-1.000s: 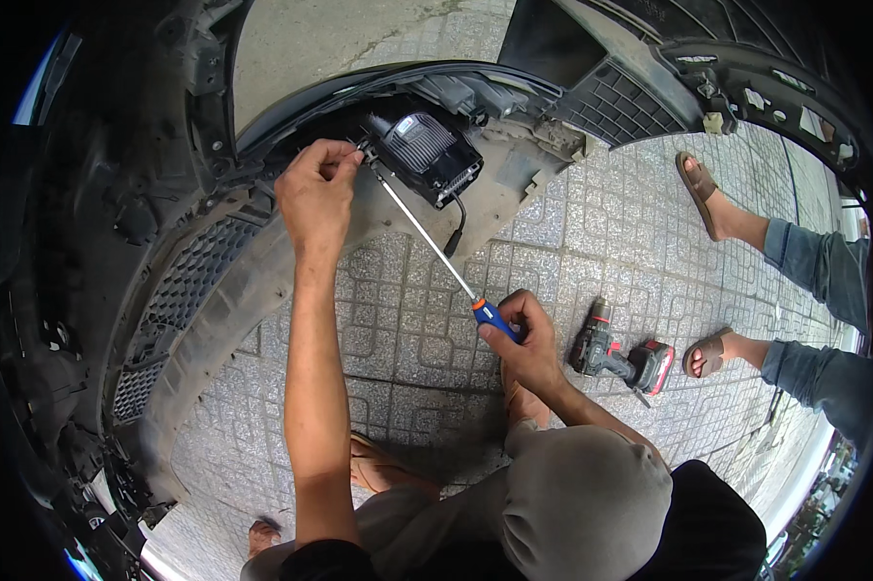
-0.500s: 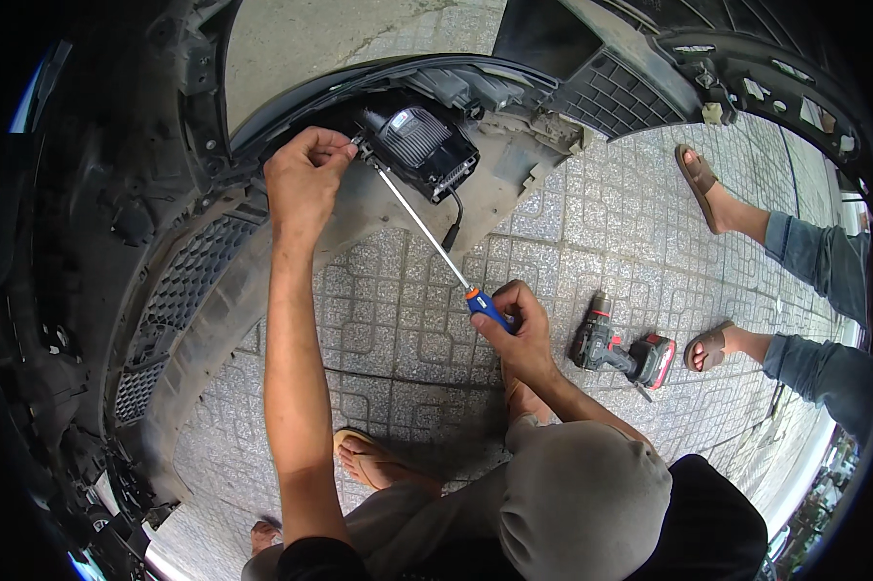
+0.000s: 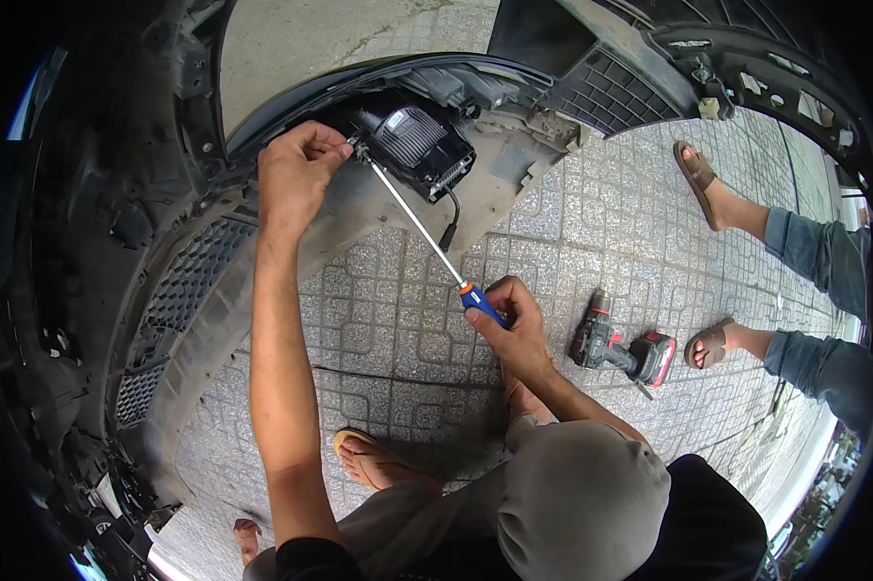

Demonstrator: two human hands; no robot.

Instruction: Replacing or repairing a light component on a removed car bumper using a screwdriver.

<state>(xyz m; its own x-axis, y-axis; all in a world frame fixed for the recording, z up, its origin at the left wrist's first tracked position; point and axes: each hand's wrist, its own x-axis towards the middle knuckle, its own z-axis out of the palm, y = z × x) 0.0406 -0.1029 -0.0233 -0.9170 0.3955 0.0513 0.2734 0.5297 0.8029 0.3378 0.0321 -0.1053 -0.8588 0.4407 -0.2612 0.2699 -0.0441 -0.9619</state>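
Observation:
My right hand (image 3: 517,334) is wrapped round the blue handle of a long screwdriver (image 3: 415,221) with an orange collar. Its bright shaft slants up and left, the tip meeting a small metal bracket (image 3: 362,150). Thumb and fingertips of my left hand (image 3: 296,172) are pinched together at that bracket; what lies between them is too small to make out. Just right of the bracket sits a black finned housing (image 3: 419,143), with a short black cable (image 3: 450,225) hanging from it. The housing is set in the inner side of a car bumper (image 3: 499,179).
A cordless drill (image 3: 599,334) with a red and black battery lies on the paving (image 3: 359,329) right of my hand. Another person's sandalled feet and jeans (image 3: 819,257) are at the right. Honeycomb grille (image 3: 199,266) curves along the left; a grey-covered head (image 3: 584,494) fills the lower edge.
Both hands and the screwdriver have shifted very slightly left. The screwdriver tip stays at the bracket, and the left fingers keep their pinch.

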